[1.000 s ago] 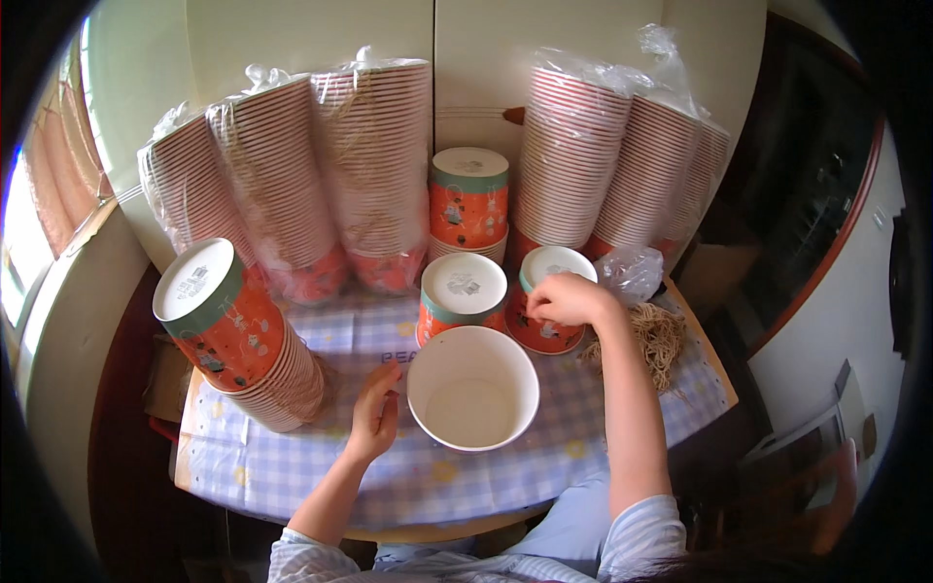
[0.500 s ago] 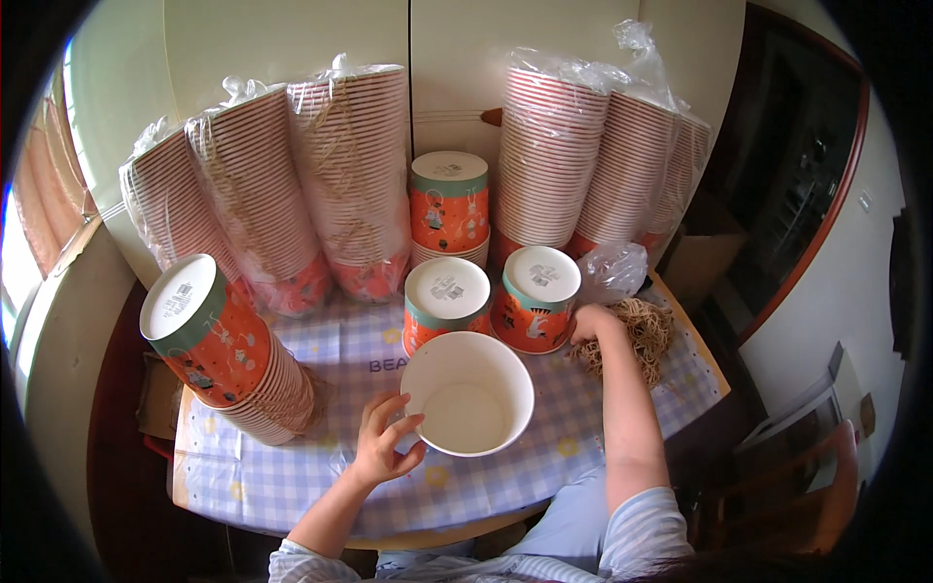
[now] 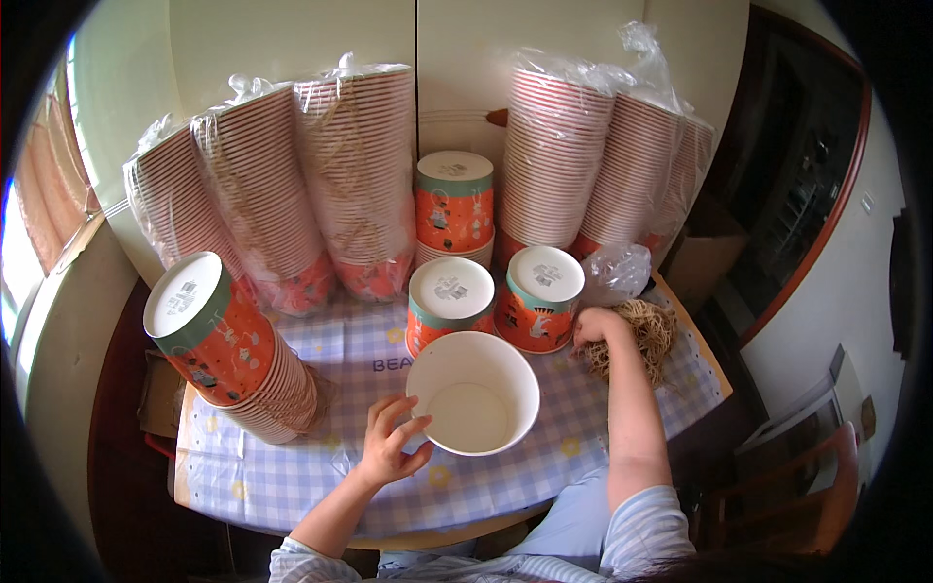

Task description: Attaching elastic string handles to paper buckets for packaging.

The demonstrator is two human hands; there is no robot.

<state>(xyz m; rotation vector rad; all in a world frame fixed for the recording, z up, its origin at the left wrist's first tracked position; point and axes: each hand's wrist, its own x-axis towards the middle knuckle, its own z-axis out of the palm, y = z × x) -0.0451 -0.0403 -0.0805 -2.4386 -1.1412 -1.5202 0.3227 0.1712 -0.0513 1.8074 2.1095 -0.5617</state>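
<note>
A white-lined paper bucket [image 3: 472, 396] stands mouth up near the middle of the table, its inside bare. My left hand [image 3: 394, 442] is at its left rim, fingertips against the wall, fingers curved and apart. My right hand [image 3: 596, 328] reaches to the left edge of a pile of tan, string-like strands [image 3: 646, 335]. Its fingers are curled downward, and whatever lies between them is hidden. Just behind the open bucket, two upside-down orange buckets with green bands, a left one [image 3: 451, 291] and a right one [image 3: 540, 301], show white bases.
A nested bucket stack [image 3: 233, 350] leans at the left. Tall plastic-wrapped stacks [image 3: 360, 175] line the back on both sides of a short upturned stack [image 3: 455, 204]. A crumpled clear bag [image 3: 618, 270] lies behind the strands. A checked cloth [image 3: 330, 486] covers the table.
The whole view has shifted slightly to the right. My right hand's fingers dip a little lower at the edge of the strands; my left hand stays at the bucket's rim.
</note>
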